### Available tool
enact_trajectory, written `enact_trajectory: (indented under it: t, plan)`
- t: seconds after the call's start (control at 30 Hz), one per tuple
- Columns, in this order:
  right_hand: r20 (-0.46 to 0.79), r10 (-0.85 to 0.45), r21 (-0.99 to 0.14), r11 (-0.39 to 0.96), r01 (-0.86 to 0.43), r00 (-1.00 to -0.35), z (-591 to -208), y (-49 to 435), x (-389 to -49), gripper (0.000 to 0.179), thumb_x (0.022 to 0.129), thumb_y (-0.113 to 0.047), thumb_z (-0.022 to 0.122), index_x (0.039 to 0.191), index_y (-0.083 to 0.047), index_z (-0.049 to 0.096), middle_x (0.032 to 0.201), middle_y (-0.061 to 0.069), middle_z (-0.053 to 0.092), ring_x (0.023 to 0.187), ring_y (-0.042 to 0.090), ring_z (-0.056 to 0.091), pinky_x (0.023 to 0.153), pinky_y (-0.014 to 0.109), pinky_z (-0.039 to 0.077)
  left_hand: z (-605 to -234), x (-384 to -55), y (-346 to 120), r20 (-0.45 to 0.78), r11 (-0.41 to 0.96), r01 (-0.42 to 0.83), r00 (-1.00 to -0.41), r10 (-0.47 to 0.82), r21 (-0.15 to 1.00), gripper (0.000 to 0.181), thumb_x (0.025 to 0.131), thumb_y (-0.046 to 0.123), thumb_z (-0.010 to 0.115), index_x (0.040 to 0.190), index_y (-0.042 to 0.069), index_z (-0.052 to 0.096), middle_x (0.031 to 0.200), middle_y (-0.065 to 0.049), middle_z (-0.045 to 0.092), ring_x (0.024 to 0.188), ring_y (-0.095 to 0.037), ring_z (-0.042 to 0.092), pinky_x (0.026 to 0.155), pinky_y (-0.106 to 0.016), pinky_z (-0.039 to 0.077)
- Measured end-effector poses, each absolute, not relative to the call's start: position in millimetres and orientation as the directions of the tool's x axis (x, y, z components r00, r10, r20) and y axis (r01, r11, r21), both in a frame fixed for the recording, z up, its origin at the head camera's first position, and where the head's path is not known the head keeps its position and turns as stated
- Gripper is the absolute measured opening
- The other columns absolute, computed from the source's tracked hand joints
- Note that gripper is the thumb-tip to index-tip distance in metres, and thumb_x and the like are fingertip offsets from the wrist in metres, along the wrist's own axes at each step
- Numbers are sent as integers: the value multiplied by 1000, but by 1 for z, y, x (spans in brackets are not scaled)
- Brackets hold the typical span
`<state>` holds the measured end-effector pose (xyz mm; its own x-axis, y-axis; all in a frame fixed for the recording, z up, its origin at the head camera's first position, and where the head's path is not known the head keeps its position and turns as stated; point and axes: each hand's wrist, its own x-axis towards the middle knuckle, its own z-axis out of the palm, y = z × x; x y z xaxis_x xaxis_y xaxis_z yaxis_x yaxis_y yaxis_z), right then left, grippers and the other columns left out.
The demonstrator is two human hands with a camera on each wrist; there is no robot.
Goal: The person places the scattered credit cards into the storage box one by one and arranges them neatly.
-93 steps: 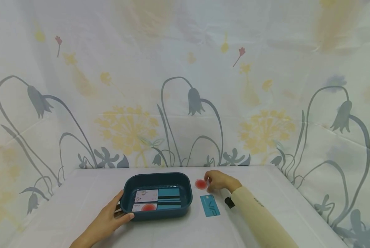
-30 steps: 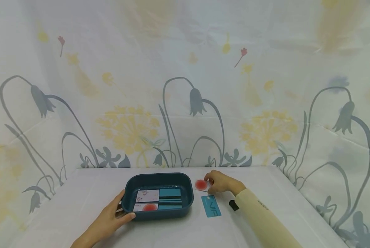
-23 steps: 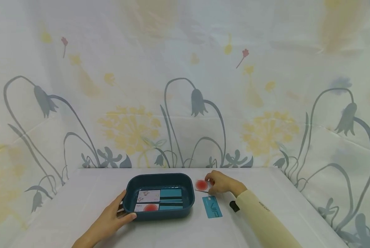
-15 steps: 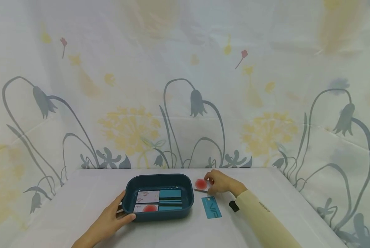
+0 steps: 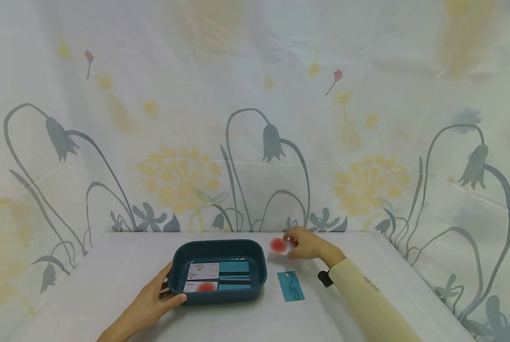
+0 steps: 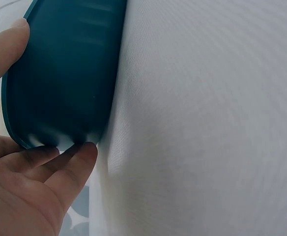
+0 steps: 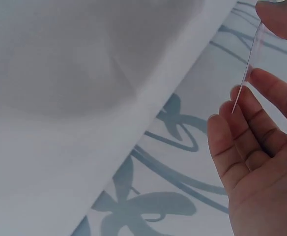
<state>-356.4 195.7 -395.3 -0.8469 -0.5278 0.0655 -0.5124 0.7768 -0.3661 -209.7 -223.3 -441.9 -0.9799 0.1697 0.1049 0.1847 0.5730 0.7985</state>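
My left hand holds the left end of a dark teal plastic bin, thumb at its front corner. In the left wrist view, the fingers curl against the bin's wall. At the bin's right, my right hand pinches a card with a red circle, raised off the table. The right wrist view shows that card almost edge-on between thumb and fingers. Below that hand a teal VIP card lies flat on the table.
Inside the bin lie a white card with a floral print, another red-circle card, and teal cards with dark stripes. A white cloth covers the table. Behind it hangs a flower-patterned curtain.
My right hand has taken hold of the red-circle card and lifted it off the table, rising slightly. The left hand and the bin have stayed in place.
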Motion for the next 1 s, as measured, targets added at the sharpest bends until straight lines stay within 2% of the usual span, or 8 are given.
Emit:
enact_trajectory:
  t: [0.63, 1.0]
  plan:
    - [115, -545, -333, 766, -550, -830, -363, 165, -348, 40, 75, -22, 74, 113, -15, 64, 95, -2, 52, 89, 17, 47, 74, 31, 47, -440, -209, -223, 89, 587, 172, -982, 168, 791, 96, 84, 39, 72, 149, -4, 17, 146, -29, 33, 119, -36, 53, 92, -35, 51]
    - [124, -618, -320, 716, -621, -777, -358, 131, -344, 41, 75, -24, 73, 114, -16, 64, 94, -3, 52, 88, 15, 47, 71, 29, 46, -441, -209, -224, 108, 575, 192, -978, 177, 795, 97, 84, 38, 73, 150, -4, 16, 144, -30, 34, 120, -37, 52, 93, -35, 50]
